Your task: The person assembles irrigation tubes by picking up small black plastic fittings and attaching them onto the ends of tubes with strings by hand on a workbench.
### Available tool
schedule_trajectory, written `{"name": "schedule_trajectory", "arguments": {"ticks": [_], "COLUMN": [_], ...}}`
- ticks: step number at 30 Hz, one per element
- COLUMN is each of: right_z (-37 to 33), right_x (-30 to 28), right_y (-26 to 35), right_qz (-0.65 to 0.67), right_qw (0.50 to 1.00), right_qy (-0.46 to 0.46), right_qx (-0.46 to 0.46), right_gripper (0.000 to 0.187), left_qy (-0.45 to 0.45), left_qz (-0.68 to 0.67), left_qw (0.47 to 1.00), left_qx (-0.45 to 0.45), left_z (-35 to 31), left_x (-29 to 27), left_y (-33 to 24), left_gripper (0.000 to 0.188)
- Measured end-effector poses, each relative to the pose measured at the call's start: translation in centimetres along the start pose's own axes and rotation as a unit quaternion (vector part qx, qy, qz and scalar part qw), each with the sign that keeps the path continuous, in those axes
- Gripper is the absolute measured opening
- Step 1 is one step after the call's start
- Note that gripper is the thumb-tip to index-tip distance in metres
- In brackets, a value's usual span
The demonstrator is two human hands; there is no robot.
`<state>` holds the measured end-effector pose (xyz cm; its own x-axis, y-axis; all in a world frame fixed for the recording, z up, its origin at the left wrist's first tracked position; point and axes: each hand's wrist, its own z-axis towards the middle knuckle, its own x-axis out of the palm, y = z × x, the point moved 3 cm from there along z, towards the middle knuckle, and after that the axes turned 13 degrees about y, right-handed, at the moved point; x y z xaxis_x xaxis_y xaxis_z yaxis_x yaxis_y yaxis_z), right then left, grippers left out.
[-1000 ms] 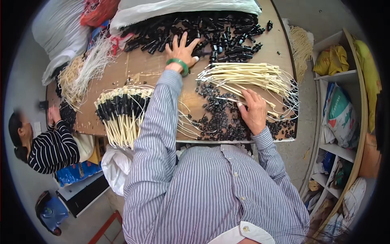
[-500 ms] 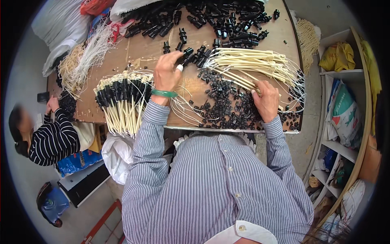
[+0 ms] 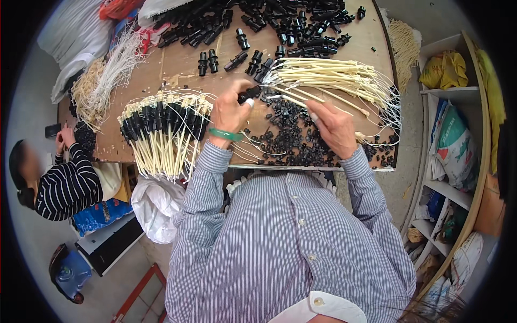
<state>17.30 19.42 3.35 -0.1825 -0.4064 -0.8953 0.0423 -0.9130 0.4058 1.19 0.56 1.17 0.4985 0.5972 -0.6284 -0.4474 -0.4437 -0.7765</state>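
My left hand (image 3: 230, 113), with a green bangle at the wrist and a white covering on one fingertip, is closed on a black plastic connector (image 3: 249, 95). In my right hand (image 3: 334, 129), thumb and fingers pinch a thin cream tube (image 3: 289, 99); its white tip points left toward the connector, apart from it. Beyond lies a bundle of cream tubes (image 3: 328, 72) with thin white strands trailing to the right. Several loose connectors (image 3: 235, 61) rest ahead of my left hand. Under my right hand spread many tiny black plastic pieces (image 3: 301, 134).
Left of my left hand, tubes fitted with black connectors (image 3: 164, 129) lie fanned over the near edge of the brown table (image 3: 177, 59). A large connector heap (image 3: 318, 27) fills the back. Shelves (image 3: 449, 91) stand right; a person in a striped top (image 3: 70, 188) sits left.
My left hand has drawn nearer with a connector from the row. My right hand has lifted a tube away from the bundle and moved left toward my left hand.
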Motion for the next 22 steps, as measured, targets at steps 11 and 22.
{"name": "schedule_trajectory", "arguments": {"ticks": [11, 22], "right_z": [0.3, -0.2], "right_x": [2.5, -1.1], "right_y": [2.5, -0.2], "right_qz": [0.005, -0.078], "right_qw": [0.992, 0.977], "right_qy": [0.124, 0.146], "right_qx": [0.037, 0.133], "right_gripper": [0.014, 0.045], "left_qy": [0.139, 0.17], "left_qz": [-0.015, 0.159], "left_qw": [0.988, 0.966], "left_qx": [0.065, 0.114], "left_z": [-1.5, -2.1], "left_x": [1.7, 2.9], "left_y": [-1.6, -0.9], "left_gripper": [0.028, 0.035]}}
